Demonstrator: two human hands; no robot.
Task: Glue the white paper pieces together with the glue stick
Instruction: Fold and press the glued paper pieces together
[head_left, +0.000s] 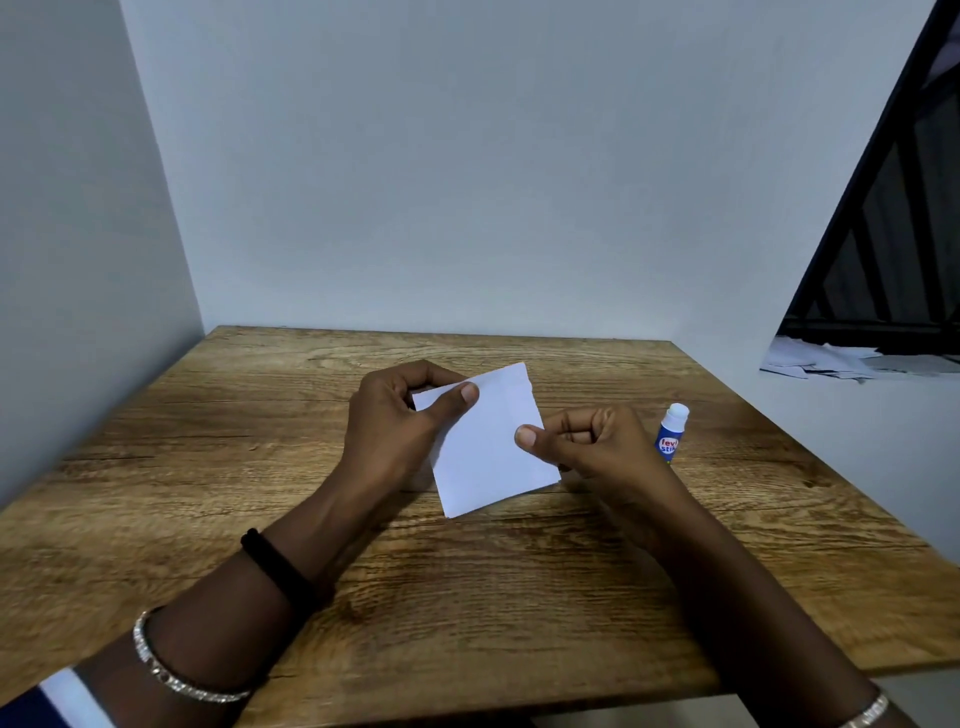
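Note:
A white paper piece (488, 447) is held just above the middle of the wooden table (260, 467), tilted like a diamond. My left hand (395, 421) pinches its upper left corner, thumb on top. Its right edge is pinched by my right hand (587, 441), thumb on the sheet and fingers curled behind. Whether a second piece lies under the first cannot be told. A blue and white glue stick (671, 434) stands upright on the table just behind my right hand, with its white end up.
Grey walls close the table at the back and left. At the right, a white ledge (857, 415) holds scattered papers (821, 361) under a dark window frame (883, 249). Bracelets sit on both wrists, a black band on the left.

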